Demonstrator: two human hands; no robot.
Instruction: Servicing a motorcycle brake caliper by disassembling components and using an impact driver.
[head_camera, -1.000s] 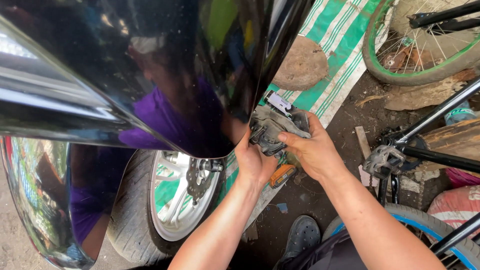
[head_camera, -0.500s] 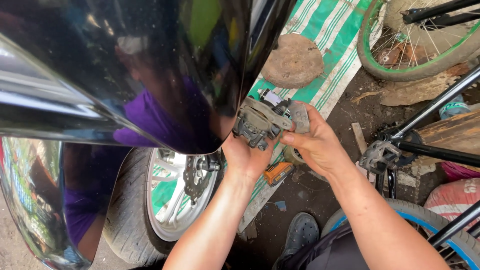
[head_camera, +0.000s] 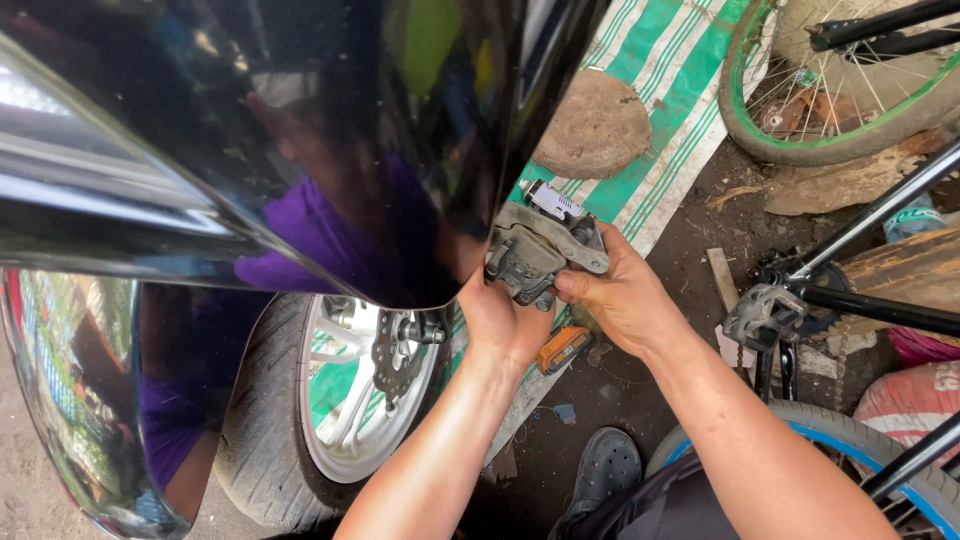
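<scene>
Grey caliper (head_camera: 540, 255) is gripped by left hand (head_camera: 505, 320) and right hand (head_camera: 615, 295) at centre frame; a slip could drop it toward the wheel (head_camera: 330, 400) below.

I'm seeing a grey cast-metal brake caliper (head_camera: 540, 255), matt and grimy, sitting in both hands. The black fender (head_camera: 250, 150) is looking like glossy painted plastic, mirror-smooth, throwing reflections. The wheel rim (head_camera: 345, 420) is showing smooth silver metal, its tyre (head_camera: 255, 440) matt rough rubber. The striped tarp (head_camera: 660, 110) is reading as woven plastic. The ground (head_camera: 690, 240) is looking like rough dark dirt.
</scene>
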